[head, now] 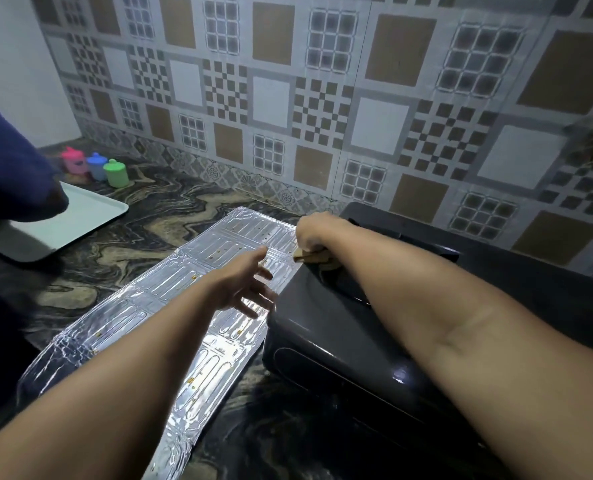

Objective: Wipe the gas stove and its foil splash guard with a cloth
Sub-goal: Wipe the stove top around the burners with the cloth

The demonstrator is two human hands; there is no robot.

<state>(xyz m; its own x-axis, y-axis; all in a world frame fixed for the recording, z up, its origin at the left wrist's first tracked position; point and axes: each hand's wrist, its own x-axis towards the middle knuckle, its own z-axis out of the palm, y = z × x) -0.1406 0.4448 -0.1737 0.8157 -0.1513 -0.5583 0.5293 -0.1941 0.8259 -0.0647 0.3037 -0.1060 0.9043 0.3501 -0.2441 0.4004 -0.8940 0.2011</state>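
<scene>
The dark gas stove stands on the marbled counter at centre right. Beside it on the left, the silver foil splash guard lies flat, dotted with brown stains. My right hand is closed on a small tan cloth at the stove's far left corner, where it meets the foil. My left hand hovers over the foil's right edge next to the stove, fingers spread and holding nothing.
A pale tray lies on the counter at the left, with pink, blue and green lidded containers behind it. A dark blue sleeve of another person reaches in at the left. Patterned wall tiles rise behind.
</scene>
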